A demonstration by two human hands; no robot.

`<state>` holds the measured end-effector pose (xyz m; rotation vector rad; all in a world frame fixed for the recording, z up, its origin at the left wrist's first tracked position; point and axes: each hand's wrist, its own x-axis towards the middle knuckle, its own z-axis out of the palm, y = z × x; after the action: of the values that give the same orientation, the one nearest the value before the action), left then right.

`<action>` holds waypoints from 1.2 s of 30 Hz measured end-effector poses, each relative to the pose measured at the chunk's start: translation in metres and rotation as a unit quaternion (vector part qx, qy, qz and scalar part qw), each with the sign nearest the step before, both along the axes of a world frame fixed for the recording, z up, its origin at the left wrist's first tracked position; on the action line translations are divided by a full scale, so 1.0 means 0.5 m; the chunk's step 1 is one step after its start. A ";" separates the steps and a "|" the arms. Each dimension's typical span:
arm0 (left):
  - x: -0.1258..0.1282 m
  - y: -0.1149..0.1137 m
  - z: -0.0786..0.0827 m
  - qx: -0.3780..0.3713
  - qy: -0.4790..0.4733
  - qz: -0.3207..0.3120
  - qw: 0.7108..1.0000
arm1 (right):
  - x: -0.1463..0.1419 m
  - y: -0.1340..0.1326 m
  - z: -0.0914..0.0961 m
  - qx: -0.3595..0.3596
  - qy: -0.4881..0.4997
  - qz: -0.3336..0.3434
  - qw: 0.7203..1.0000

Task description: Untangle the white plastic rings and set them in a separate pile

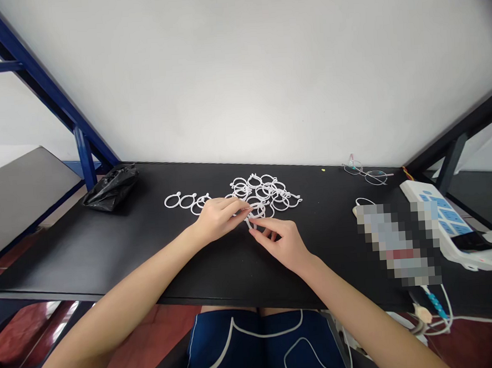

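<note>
A heap of several white plastic rings (265, 191) lies on the black table (158, 250). A short row of linked white rings (186, 201) stretches to its left. My left hand (218, 218) pinches a white ring (256, 211) at the heap's near edge. My right hand (283, 241) meets it from the right, its fingertips pinched on the same ring. Both hands rest low over the tabletop.
A crumpled black plastic bag (112, 188) sits at the table's left back. A pair of glasses (368, 172) lies at the back right. A white and blue power strip (443, 216) with cables and a blurred patch (397, 241) occupy the right side. Blue steel frame (83, 155) stands left.
</note>
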<state>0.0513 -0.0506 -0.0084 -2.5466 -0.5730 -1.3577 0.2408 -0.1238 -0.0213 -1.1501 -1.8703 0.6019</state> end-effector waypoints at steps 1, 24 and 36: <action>0.000 -0.001 0.001 0.002 0.002 0.000 1.000 | 0.000 0.000 -0.001 0.004 -0.001 0.003 1.000; -0.002 0.008 -0.013 0.009 -0.041 0.069 0.997 | 0.004 0.010 -0.008 0.048 -0.048 -0.063 0.996; -0.002 0.004 -0.008 0.001 -0.037 0.072 0.997 | 0.004 0.010 0.001 0.046 0.019 -0.077 0.996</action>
<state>0.0503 -0.0484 -0.0122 -2.4097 -0.7539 -1.4045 0.2427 -0.1188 -0.0209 -1.2006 -1.7408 0.4444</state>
